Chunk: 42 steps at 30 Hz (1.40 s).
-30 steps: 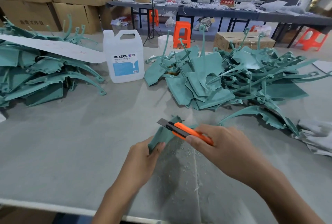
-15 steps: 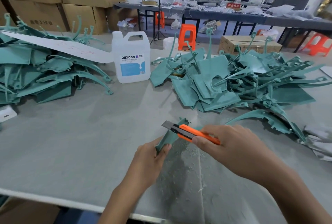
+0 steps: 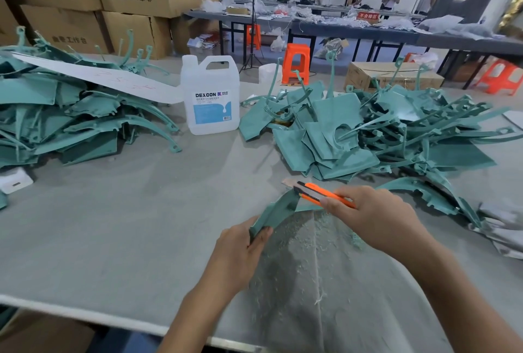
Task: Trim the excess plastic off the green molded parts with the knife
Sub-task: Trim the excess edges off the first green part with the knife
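Note:
My left hand (image 3: 240,250) grips the near end of a green molded part (image 3: 278,211), which slants up and away over the grey table (image 3: 127,225). My right hand (image 3: 373,216) holds an orange utility knife (image 3: 317,194). Its blade tip lies at the part's far upper edge. Green shavings (image 3: 305,242) cover the cloth under both hands. A big heap of green parts (image 3: 382,137) lies behind the hands to the right. Another heap (image 3: 70,120) sits at the far left.
A white DEXCON jug (image 3: 210,98) stands between the two heaps. A long white sheet (image 3: 113,81) lies across the left heap. Crumpled grey bags (image 3: 503,228) sit at the right edge. The table's front edge (image 3: 113,321) is close to me. Cartons and people fill the background.
The knife's blade has slid further along the part toward its far end. My view has shifted a little; both hands keep their grip.

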Available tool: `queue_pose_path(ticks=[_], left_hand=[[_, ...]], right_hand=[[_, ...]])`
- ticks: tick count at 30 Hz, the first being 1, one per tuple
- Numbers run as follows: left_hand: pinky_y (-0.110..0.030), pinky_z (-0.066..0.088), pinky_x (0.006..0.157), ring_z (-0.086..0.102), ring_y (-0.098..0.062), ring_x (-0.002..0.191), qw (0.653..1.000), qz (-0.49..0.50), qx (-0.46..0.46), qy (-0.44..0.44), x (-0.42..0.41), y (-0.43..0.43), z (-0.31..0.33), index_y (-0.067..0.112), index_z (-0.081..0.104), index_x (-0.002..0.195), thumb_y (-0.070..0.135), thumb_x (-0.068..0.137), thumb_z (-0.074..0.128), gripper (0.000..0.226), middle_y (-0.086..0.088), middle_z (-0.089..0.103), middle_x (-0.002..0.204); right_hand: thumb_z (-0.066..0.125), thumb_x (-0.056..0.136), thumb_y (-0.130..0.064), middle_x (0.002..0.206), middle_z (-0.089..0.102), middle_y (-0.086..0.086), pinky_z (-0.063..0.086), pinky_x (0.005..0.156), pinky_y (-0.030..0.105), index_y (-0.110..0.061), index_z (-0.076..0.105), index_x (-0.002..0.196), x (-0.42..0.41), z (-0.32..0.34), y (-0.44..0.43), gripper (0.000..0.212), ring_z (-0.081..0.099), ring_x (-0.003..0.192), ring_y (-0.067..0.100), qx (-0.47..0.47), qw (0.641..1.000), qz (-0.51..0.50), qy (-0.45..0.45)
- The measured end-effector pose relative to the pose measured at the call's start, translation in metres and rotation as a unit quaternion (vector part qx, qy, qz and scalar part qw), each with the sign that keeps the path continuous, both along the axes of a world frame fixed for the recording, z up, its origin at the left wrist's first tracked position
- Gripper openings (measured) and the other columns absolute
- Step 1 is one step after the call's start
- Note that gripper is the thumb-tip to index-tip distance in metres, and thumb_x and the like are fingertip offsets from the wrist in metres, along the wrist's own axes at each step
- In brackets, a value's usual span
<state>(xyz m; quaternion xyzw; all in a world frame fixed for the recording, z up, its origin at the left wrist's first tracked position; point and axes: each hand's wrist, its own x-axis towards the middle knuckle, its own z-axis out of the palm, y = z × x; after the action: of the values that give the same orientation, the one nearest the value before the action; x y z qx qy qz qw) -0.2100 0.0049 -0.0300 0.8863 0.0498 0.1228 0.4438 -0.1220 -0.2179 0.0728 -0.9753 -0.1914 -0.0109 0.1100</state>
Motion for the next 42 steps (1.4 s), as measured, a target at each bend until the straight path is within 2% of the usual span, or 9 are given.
queue_pose_path(ticks=[3,7,11,15,18,28,33,38,42], left_hand=[[-0.019,0.031,0.045,0.042,-0.005,0.047,0.999,0.028,-0.031,0.008,-0.001,0.002,-0.009,0.055,0.059,0.077,0.039,0.099,0.056,0.027,0.017,0.049,0.051],[-0.025,0.030,0.052,0.043,-0.012,0.055,0.996,0.070,-0.045,0.035,0.003,0.002,-0.026,0.019,0.053,0.069,0.041,0.099,0.059,0.037,0.009,0.050,0.058],[-0.030,0.027,0.053,0.034,-0.010,0.052,0.997,0.068,-0.015,0.027,0.004,0.002,-0.031,0.019,0.041,0.063,0.042,0.099,0.057,0.045,0.009,0.039,0.055],[-0.039,0.037,0.061,0.050,-0.023,0.062,0.997,0.069,-0.002,0.035,0.005,0.002,-0.029,0.009,0.052,0.071,0.037,0.100,0.056,0.041,-0.002,0.052,0.061],[-0.039,0.038,0.062,0.045,-0.018,0.059,0.997,0.072,-0.003,0.032,0.004,0.001,-0.027,0.008,0.051,0.071,0.036,0.100,0.057,0.040,0.003,0.048,0.058],[-0.029,0.024,0.051,0.032,-0.011,0.049,0.998,0.051,0.011,0.029,0.001,0.001,-0.027,0.020,0.035,0.062,0.039,0.101,0.053,0.046,0.008,0.033,0.052],[-0.035,0.029,0.057,0.040,-0.016,0.056,0.998,0.056,0.007,0.035,0.003,0.001,-0.026,0.013,0.047,0.068,0.037,0.101,0.054,0.041,0.006,0.041,0.056],[-0.030,0.025,0.052,0.034,-0.011,0.050,0.998,0.053,-0.002,0.037,0.001,0.001,-0.025,0.021,0.038,0.063,0.039,0.100,0.054,0.045,0.009,0.035,0.054],[-0.039,0.033,0.059,0.041,-0.020,0.058,0.997,0.062,0.010,0.036,0.003,0.001,-0.025,0.008,0.049,0.071,0.037,0.101,0.054,0.042,0.002,0.043,0.059]], right_hand=[[0.034,0.099,-0.067,0.064,0.057,-0.007,0.039,0.054,0.030,-0.027,0.052,0.082,-0.002,-0.006,-0.008,0.046,0.058,0.060,0.017,-0.062,0.996,-0.046,-0.050],[0.033,0.096,-0.069,0.059,0.055,-0.007,0.038,0.050,0.029,-0.031,0.050,0.080,-0.015,-0.007,-0.014,0.045,0.056,0.056,0.014,-0.011,0.999,-0.013,-0.048],[0.028,0.088,-0.074,0.052,0.052,-0.008,0.038,0.048,0.028,-0.038,0.053,0.090,-0.040,0.013,0.000,0.043,0.051,0.048,0.005,0.023,0.994,0.078,-0.072],[0.024,0.086,-0.074,0.055,0.052,-0.008,0.030,0.047,0.021,-0.039,0.054,0.098,-0.058,0.032,0.017,0.048,0.048,0.049,0.007,-0.032,0.987,0.138,-0.074],[0.022,0.088,-0.073,0.061,0.052,-0.007,0.027,0.048,0.023,-0.036,0.051,0.099,-0.061,0.037,0.027,0.048,0.046,0.052,0.008,-0.075,0.982,0.164,-0.064],[0.032,0.096,-0.068,0.059,0.053,-0.008,0.032,0.047,0.025,-0.028,0.052,0.083,-0.030,0.047,0.025,0.046,0.049,0.049,0.006,-0.125,0.979,0.082,-0.135],[0.022,0.086,-0.073,0.054,0.051,-0.009,0.029,0.044,0.021,-0.034,0.054,0.086,-0.043,0.041,0.025,0.051,0.045,0.044,0.001,-0.089,0.978,0.159,-0.099],[0.026,0.093,-0.070,0.058,0.052,-0.008,0.035,0.048,0.024,-0.031,0.052,0.088,-0.033,0.041,0.021,0.048,0.047,0.048,0.004,-0.099,0.980,0.113,-0.133],[0.020,0.086,-0.074,0.055,0.053,-0.008,0.035,0.044,0.019,-0.035,0.056,0.091,-0.037,0.029,0.021,0.054,0.046,0.044,0.002,-0.074,0.979,0.157,-0.106]])
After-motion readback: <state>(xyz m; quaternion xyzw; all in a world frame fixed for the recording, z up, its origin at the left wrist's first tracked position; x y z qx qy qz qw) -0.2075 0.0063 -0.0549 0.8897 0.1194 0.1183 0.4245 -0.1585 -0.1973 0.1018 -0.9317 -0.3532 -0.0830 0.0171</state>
